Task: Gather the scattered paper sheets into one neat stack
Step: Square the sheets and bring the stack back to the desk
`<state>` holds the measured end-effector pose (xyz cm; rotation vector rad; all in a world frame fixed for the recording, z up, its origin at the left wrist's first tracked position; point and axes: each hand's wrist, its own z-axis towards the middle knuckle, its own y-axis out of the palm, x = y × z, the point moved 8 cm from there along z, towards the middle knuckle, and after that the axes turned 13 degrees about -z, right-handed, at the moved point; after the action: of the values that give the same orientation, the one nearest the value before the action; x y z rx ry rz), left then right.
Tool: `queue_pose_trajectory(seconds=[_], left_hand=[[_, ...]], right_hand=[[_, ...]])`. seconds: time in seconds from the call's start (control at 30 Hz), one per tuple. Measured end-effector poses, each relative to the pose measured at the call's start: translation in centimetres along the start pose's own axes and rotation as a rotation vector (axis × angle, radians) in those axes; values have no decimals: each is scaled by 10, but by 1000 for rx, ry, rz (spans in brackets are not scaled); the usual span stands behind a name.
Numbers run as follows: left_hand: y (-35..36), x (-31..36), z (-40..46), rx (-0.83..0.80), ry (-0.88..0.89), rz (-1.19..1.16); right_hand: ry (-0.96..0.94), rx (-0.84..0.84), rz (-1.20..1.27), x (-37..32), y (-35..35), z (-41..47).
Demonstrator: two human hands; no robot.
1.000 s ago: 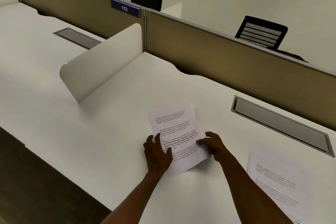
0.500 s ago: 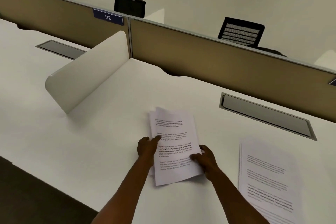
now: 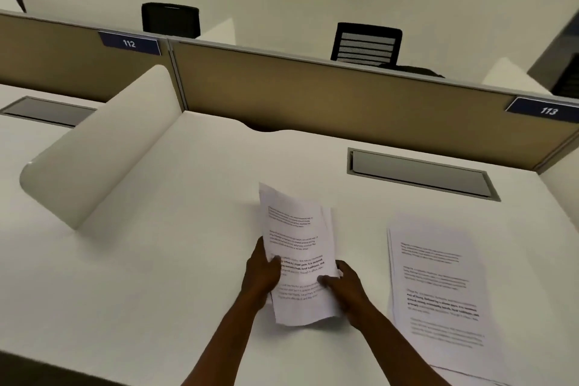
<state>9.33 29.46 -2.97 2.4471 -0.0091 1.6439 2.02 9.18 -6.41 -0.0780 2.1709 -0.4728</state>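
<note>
A small bundle of printed paper sheets is lifted off the white desk, its far end curling upward. My left hand grips the bundle's left edge, thumb on top. My right hand pinches its right edge near the lower half. To the right, more printed sheets lie flat on the desk, loosely overlapped, with another sheet's edge showing below them near the frame's bottom.
A white curved divider stands at the left. A tan partition with tags 112 and 113 runs along the back. A grey cable hatch is set into the desk behind the papers. The desk's front edge lies at the lower left.
The bundle went from lying flat under both hands to being gripped at both side edges and raised off the desk. The view has shifted right, showing more of the sheets at the right.
</note>
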Motion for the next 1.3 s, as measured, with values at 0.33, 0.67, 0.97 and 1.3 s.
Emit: queue_pose_trajectory(seconds=[0.33, 0.67, 0.97, 1.3], left_hand=[[59, 4, -10, -423, -313, -651], [124, -13, -18, -415, -282, -211], [233, -22, -43, -454, -75, 117], [275, -62, -44, -286, -78, 686]], right_hand=[[104, -73, 343, 7, -54, -25], [-153, 227, 277, 12, -168, -63], [-162, 449, -73, 51, -271, -93], [144, 535, -539, 116, -294, -60]])
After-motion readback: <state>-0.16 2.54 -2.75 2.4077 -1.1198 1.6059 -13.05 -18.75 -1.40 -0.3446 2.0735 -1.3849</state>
